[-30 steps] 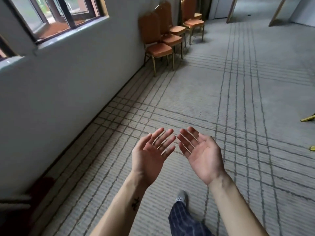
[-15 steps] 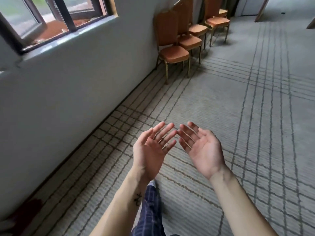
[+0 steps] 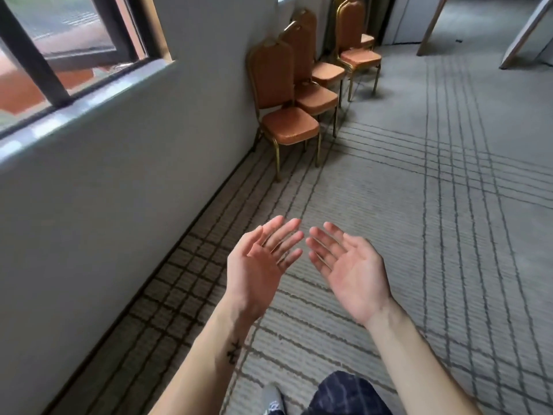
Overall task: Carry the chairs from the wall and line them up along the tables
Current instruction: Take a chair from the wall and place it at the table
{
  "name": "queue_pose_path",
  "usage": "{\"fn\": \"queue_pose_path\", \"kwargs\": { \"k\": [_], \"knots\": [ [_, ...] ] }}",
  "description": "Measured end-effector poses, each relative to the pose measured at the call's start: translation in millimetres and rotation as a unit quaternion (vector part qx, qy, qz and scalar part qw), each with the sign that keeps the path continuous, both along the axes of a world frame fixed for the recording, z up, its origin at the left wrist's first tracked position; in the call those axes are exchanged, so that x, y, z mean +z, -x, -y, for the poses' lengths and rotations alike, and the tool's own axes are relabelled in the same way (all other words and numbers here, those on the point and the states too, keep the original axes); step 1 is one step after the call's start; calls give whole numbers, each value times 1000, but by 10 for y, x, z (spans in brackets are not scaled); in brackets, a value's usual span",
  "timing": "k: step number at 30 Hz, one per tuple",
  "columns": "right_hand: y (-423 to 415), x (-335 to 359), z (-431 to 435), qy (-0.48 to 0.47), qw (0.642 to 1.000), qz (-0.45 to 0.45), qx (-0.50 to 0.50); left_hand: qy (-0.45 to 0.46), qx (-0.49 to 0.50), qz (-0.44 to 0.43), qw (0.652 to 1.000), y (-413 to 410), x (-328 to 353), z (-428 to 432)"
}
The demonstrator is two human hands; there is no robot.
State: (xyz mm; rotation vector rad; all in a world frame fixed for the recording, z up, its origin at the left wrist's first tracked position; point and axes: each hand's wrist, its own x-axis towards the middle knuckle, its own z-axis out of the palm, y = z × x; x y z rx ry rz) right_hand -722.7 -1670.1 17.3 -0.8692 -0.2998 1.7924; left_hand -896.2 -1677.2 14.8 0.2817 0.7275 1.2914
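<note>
Grey wall (image 3: pixel 119 205), window (image 3: pixel 68 34) — grid-lined carpet (image 3: pixel 419 235)

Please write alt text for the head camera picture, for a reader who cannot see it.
The left hand and the right hand are held out open, palms up and empty, above a grey lined carpet. Ahead, orange chairs with gold legs stand in a row along the white wall, past a window.

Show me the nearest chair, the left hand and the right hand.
nearest chair (image 3: pixel 289 127): head view, seat cushion.
left hand (image 3: pixel 254 269): head view, palm.
right hand (image 3: pixel 353 274): head view, palm.
</note>
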Motion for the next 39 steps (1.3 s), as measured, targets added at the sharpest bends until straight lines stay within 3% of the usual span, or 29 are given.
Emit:
{"fn": "queue_pose_path", "kwargs": {
  "k": [6,11,16,21,32,39],
  "knots": [
    [348,-238,-1521,5,1000,21,12,14,34,-15,999,409,-270,-1410],
    [536,-524,-2925,18,1000,-17,17,33,36,-38,998,521,-364,-2714],
    [926,-450,-4175,29,996,-54,63,38,69,-55,995,814,-181,-3752],
    [1212,-347,-5412,26,994,-28,100,54,102,-29,993,1109,-243,-4954],
    [1818,-450,-8146,33,998,40,33,69,48,-67,994,1848,-554,-7913],
    [1928,-151,-9679,17,998,-6,-56,38,-23,-46,998,2024,-271,-9866]
  ]
}}
